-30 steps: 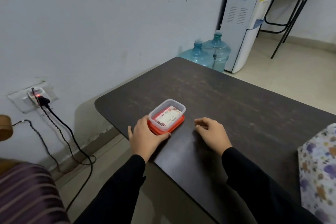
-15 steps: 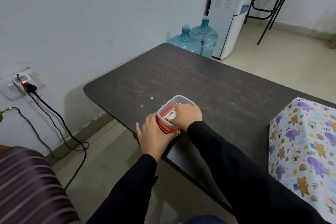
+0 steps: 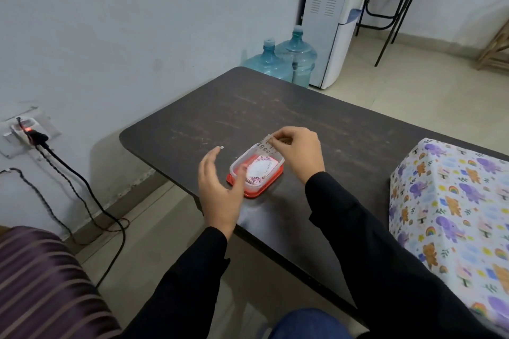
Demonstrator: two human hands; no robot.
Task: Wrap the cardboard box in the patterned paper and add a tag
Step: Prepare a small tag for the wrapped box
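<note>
Now my right hand (image 3: 300, 151) pinches a tag (image 3: 265, 147) by its top edge, thumb and finger tight on it, just over the far rim of the tub (image 3: 279, 164). My left hand (image 3: 220, 190) is loose and open beside the tub. I can't tell if it touches. I think the good way is to lift the tag slowly and straight up, so the white card (image 3: 260, 169) stays in the tub. My left hand should press on the tub so it does not slide. The box (image 3: 446, 192) sits on the table (image 3: 330, 124) well off to my right, away from both hands, all covered in paper (image 3: 468, 231). The tag has to go over there.
</note>
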